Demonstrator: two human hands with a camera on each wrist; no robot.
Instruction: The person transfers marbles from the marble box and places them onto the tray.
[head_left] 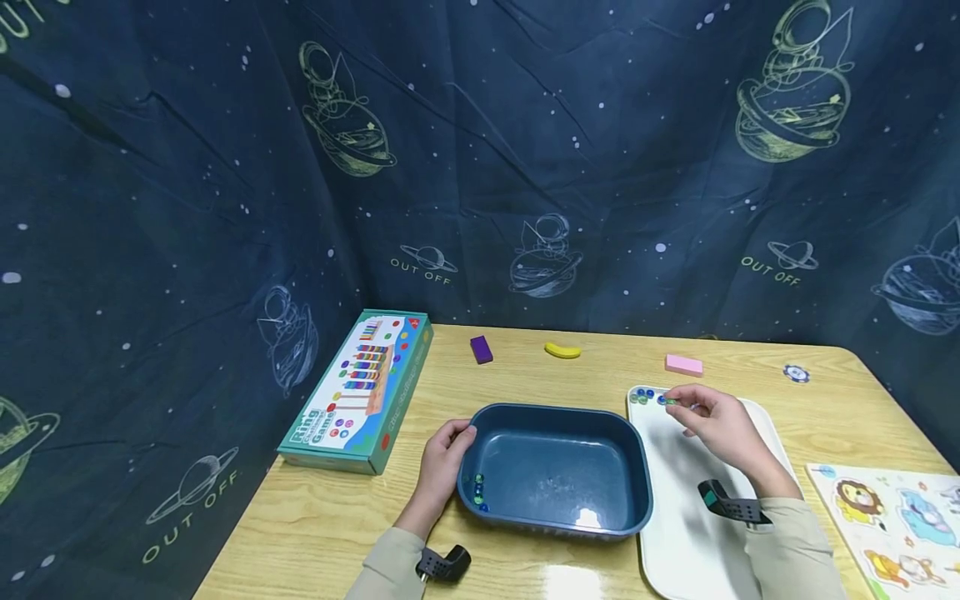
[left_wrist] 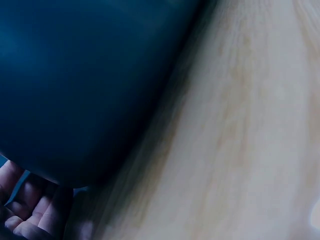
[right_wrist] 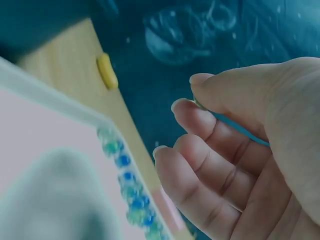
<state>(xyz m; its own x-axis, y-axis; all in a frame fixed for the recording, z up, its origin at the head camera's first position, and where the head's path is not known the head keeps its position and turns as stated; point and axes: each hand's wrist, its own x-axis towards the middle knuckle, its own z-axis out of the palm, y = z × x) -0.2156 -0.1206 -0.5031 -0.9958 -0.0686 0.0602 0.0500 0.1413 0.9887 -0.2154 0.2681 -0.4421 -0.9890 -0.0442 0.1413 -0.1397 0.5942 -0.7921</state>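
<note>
My left hand [head_left: 442, 462] grips the left rim of a dark blue basin [head_left: 558, 458]. Its fingers [left_wrist: 37, 202] curl beneath the rim in the left wrist view. Several green and blue glass marbles [head_left: 478, 490] lie inside, by the basin's left wall. Over the far end of a white tray [head_left: 690, 525], my right hand [head_left: 716, 423] pinches a small greenish marble [right_wrist: 198, 103] between thumb and index finger, mostly hidden by the fingertips. More blue and green marbles [right_wrist: 132, 192] line up along the tray's far edge.
A ring game box [head_left: 356, 392] lies at the left. Toward the back are a purple block [head_left: 482, 350], a yellow toy banana [head_left: 562, 351], a pink block [head_left: 684, 365] and a poker chip [head_left: 797, 373]. An animal puzzle board [head_left: 892, 521] lies right of the tray.
</note>
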